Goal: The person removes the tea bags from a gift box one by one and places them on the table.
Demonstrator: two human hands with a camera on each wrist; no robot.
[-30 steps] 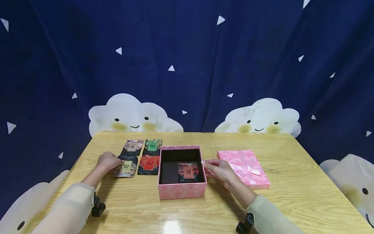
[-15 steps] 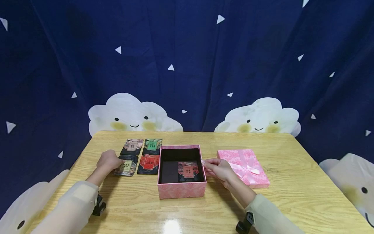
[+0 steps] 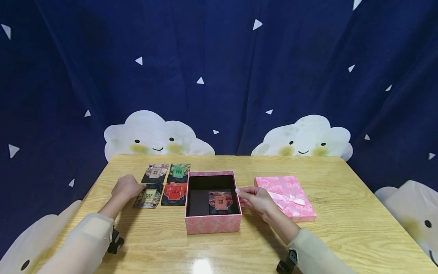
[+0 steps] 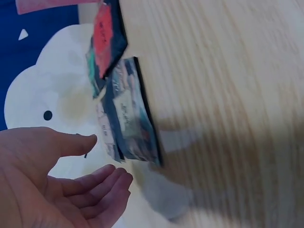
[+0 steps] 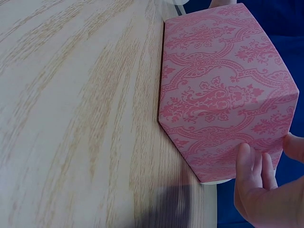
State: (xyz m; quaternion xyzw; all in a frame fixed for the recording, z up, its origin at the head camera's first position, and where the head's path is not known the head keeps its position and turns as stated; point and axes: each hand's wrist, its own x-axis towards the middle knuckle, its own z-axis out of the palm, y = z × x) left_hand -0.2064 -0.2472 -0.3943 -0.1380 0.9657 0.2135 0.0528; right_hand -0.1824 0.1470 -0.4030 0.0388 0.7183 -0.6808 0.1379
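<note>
My left hand (image 3: 126,187) is at the left edge of a dark flat packet with a yellow-green label (image 3: 149,196). In the left wrist view its thumb and fingers are spread, with a gap between them and that packet (image 4: 127,114). My right hand (image 3: 254,198) holds the right wall of an uncovered pink patterned box (image 3: 213,224). The right wrist view has its fingers (image 5: 247,164) against the outer wall and its thumb at the rim. Inside the box lies a dark packet with a salmon label (image 3: 221,203), toward the right.
Beside the box lie packets with a red label (image 3: 174,193), a green label (image 3: 178,172) and a pale pink label (image 3: 155,172). A pink lid with a ribbon bow (image 3: 284,190) lies on the wooden table (image 3: 345,213) at right. A dark blue curtain (image 3: 222,57) hangs behind.
My left hand has shifted slightly up at the yellow-green packet, which has turned a little and sits slightly further right. My right hand has stayed on the box wall.
</note>
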